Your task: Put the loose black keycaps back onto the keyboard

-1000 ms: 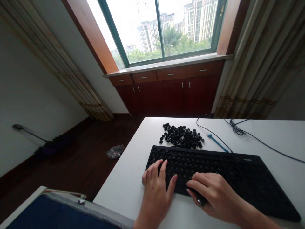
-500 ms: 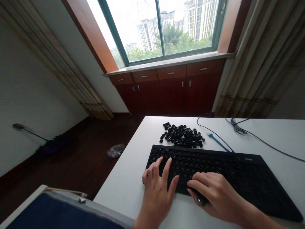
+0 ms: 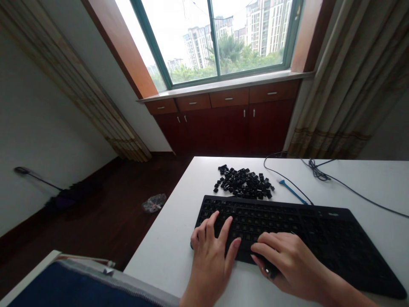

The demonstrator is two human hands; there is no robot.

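Note:
A black keyboard (image 3: 345, 238) lies tilted across the white table, its key sockets bare over most of the board. My left hand (image 3: 211, 251) rests on its left end, fingers spread. At the keyboard's front edge my right hand (image 3: 287, 260) is closed around a dark tool (image 3: 271, 269) with a shiny end; most of it is hidden by the fingers, so its kind does not show. Behind the keyboard sits a heap of loose black keycaps (image 3: 246, 182). A small blue brush (image 3: 292, 192) lies to the right of the heap.
The white table (image 3: 166, 251) ends at a slanting left edge. A black cable (image 3: 358, 194) runs over its back right. Blue fabric with a zip (image 3: 70, 285) is at the lower left. On the floor lie a clear plastic bag (image 3: 154, 203) and a dark umbrella-like object (image 3: 68, 198).
My left index finger and thumb have shifted slightly over the keys. My right hand stays in about the same place with the tool. The whole view has shifted a little.

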